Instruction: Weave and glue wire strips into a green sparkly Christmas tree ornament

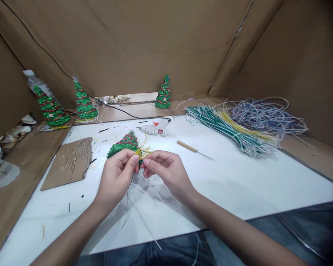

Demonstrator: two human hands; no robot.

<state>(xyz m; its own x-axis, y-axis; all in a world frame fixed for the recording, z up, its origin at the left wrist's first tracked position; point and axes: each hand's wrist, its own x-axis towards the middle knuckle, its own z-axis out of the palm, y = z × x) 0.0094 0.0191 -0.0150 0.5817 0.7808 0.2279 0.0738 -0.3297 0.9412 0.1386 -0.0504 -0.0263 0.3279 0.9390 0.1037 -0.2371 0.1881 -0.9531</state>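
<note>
The left hand [117,174] and right hand [170,170] pinch splayed yellow strands [140,150], tips and long axis toward the bench [238,181]'s far edge.

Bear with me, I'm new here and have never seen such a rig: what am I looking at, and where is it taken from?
There is no machine: these are a person's bare hands. The one picture comes from a camera worn on the head, looking forward and down.

On the white table lie a cardboard piece, a glue gun and a wooden-handled pick. Strands and tangled wires are at the far right; three trees stand toward the back.

The left hand pinches yellow strips in front of another tree. The right hand works beside it; exactly what its fingertips grip is hidden.
</note>
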